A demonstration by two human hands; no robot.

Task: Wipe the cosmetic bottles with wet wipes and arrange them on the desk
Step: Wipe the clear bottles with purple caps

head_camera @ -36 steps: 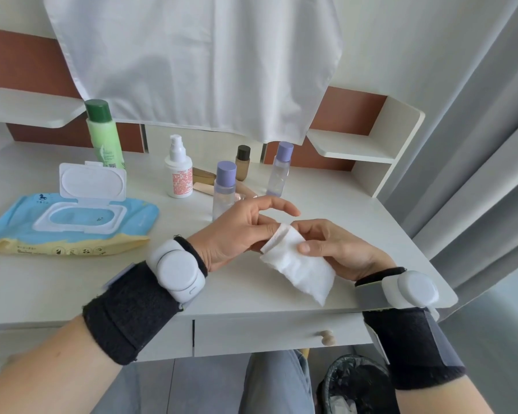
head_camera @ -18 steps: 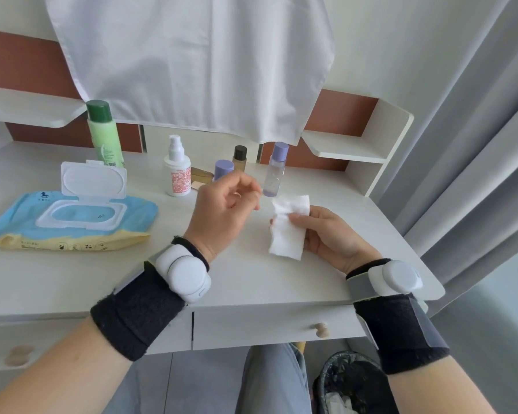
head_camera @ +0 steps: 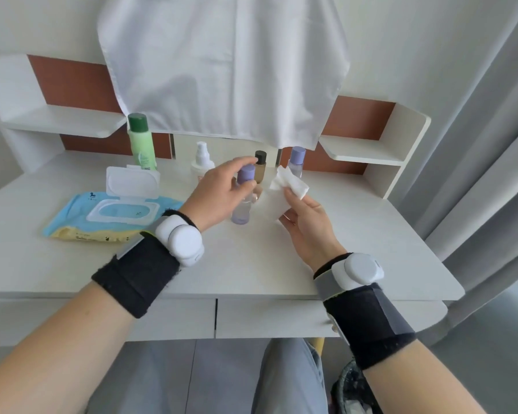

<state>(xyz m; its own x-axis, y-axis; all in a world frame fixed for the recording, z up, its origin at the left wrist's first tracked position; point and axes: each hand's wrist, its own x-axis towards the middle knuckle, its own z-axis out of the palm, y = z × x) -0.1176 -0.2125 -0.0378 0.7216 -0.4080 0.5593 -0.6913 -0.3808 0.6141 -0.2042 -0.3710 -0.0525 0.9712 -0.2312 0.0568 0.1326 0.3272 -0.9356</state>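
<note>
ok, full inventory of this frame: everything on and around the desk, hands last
near purple-capped bottle: 1, clear, lilac cap, mid-desk
far purple-capped bottle: 1, clear, lilac cap, back right
green bottle: 1, light green, dark green cap, back left
pump bottle: 1, white, back, partly behind the left hand
brown bottle: 1, brown, black cap, back centre
wet wipe: 1, white, in the right hand
wipes pack: 1, blue and yellow, lid open, desk left
cloth: 1, white, hanging above
desk: 1, white, side shelves
curtain: 1, grey, right
bin: 1, dark, below right
wrist bands: 2, black, white units
left hand: grips the near purple-capped bottle
right hand: holds the wet wipe
</note>
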